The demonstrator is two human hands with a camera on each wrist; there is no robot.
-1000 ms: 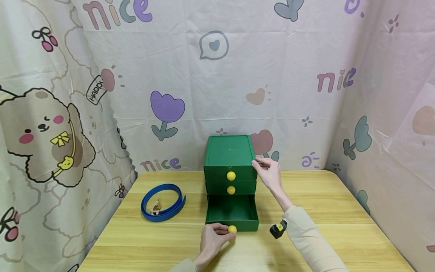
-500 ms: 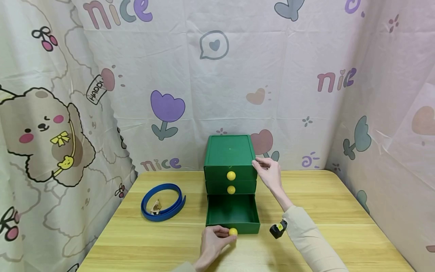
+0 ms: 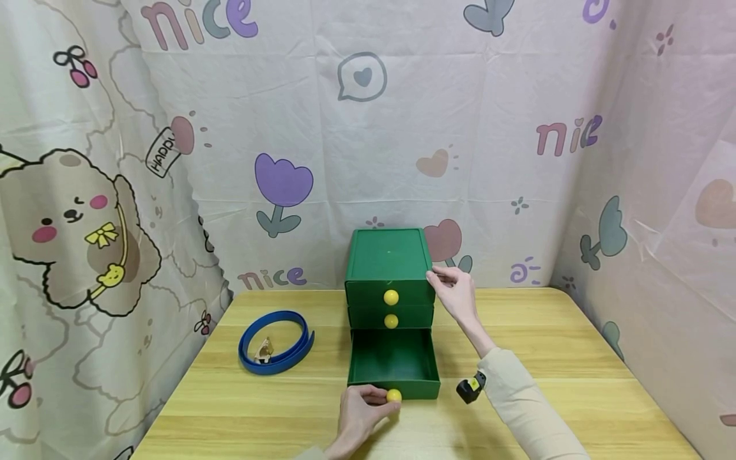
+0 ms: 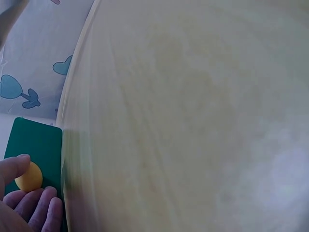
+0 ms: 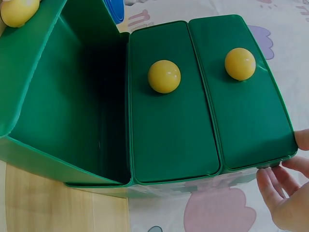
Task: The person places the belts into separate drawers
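Note:
A green three-drawer cabinet [image 3: 391, 255] stands at the table's back middle. Its bottom drawer [image 3: 416, 389] is pulled out, and the right wrist view shows bare green walls inside. My left hand [image 3: 359, 414] pinches that drawer's yellow knob [image 3: 393, 396] between thumb and fingers; the left wrist view shows the same knob [image 4: 30, 178] under the thumb. At the cabinet's upper right front corner, my right hand [image 3: 457, 295] holds the edge, thumb at the front and fingers along the side. The upper drawers, with yellow knobs [image 5: 164, 76], are closed.
Left of the cabinet lies a coiled blue belt [image 3: 282, 367] with a gold-coloured buckle [image 3: 264, 350] inside the loop. A printed curtain [image 3: 368, 147] hangs behind and on both sides of the wooden table [image 3: 517, 326]. A small black device [image 3: 470, 388] sits at my right cuff.
The bottom drawer has slid a little farther out toward me, with my left hand moving along on its knob. My right hand has stayed at the cabinet corner.

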